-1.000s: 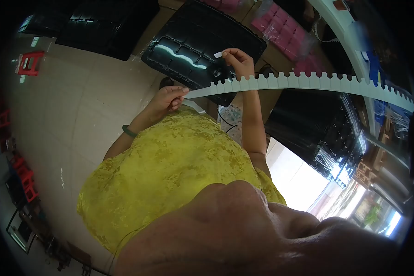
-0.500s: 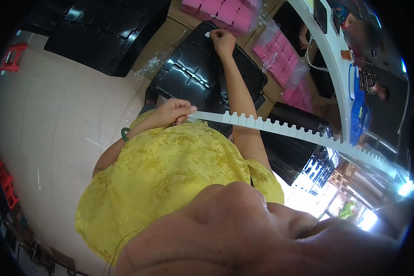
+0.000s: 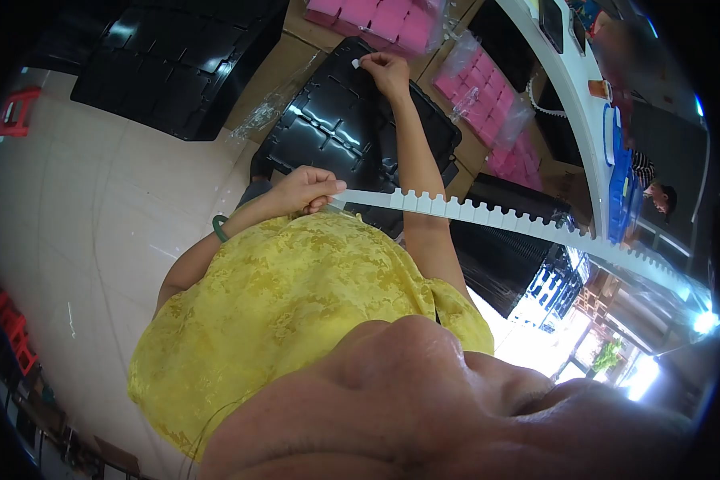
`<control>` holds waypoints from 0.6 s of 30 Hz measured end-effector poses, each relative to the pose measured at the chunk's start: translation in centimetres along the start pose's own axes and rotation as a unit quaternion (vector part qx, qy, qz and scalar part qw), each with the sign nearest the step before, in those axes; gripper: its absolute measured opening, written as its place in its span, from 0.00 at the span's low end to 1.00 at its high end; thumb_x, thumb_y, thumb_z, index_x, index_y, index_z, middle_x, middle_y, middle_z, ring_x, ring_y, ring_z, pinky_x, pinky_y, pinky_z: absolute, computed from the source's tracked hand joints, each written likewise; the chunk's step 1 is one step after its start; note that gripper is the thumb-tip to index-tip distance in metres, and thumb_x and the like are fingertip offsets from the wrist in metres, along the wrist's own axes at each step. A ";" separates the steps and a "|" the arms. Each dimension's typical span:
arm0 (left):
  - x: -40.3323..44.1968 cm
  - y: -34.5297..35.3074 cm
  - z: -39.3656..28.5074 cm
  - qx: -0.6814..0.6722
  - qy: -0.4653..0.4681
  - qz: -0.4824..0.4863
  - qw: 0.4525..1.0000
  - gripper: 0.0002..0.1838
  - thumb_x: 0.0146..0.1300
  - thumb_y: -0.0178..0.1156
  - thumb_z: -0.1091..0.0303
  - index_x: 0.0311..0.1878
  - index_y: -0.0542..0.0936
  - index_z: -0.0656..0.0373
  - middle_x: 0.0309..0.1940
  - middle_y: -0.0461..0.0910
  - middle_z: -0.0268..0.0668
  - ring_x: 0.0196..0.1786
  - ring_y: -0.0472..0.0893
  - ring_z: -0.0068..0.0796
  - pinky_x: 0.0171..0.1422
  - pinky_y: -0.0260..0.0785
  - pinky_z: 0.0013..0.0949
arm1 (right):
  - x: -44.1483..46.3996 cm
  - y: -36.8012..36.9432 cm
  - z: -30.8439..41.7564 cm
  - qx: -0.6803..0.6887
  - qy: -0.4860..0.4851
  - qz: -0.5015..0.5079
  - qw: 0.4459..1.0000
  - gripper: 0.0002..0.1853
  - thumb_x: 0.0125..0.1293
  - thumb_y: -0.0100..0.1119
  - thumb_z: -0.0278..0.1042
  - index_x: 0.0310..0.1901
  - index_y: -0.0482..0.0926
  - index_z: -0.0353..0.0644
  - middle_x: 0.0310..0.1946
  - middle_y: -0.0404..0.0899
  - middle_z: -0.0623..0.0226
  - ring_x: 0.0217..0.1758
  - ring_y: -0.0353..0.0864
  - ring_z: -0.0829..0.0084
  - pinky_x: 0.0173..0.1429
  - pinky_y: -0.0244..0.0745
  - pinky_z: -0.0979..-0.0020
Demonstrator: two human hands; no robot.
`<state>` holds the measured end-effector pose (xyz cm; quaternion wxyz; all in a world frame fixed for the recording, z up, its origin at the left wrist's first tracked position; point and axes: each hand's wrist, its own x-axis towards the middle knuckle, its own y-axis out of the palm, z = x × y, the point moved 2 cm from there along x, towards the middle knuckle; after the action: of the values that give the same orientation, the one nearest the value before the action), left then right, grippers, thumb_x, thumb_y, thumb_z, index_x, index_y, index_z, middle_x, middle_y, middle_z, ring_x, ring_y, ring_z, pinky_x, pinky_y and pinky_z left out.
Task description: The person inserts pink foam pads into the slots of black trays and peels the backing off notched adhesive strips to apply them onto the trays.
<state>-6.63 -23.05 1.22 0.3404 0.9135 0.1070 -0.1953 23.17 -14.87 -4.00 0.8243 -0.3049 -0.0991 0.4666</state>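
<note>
My left hand, below a green bracelet, is closed on the near end of a long white notched strip. The strip runs across my right forearm towards the right side of the view. Farther out, my right hand pinches a small white piece between thumb and fingertips. That piece is over the far end of a glossy black plastic tray with moulded slots. Whether it touches the tray, I cannot tell.
Another black tray stack stands at upper left. Pink foam blocks in clear plastic lie on cardboard. A curved white table edge and blue container are at right. A red stool stands far left. Another person is at far right.
The small white piece shows more clearly beyond my right fingertips, which have shifted slightly. My left hand keeps its hold on the strip. The whole view has moved a little.
</note>
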 end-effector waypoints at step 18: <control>16.8 23.6 6.5 0.171 0.056 0.262 0.948 0.24 0.73 0.56 0.50 0.56 0.74 0.64 0.47 0.77 0.40 0.43 0.80 0.23 0.37 0.73 0.25 | -52.5 -16.5 -27.9 -0.240 0.288 -0.307 0.875 0.09 0.60 0.64 0.25 0.41 0.82 0.31 0.33 0.84 0.57 0.34 0.85 0.72 0.38 0.79 0.73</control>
<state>14.43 -43.93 3.15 0.2118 0.9634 -0.1519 -0.0635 18.72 -76.12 -9.99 0.8195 -0.5688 -0.0551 0.0431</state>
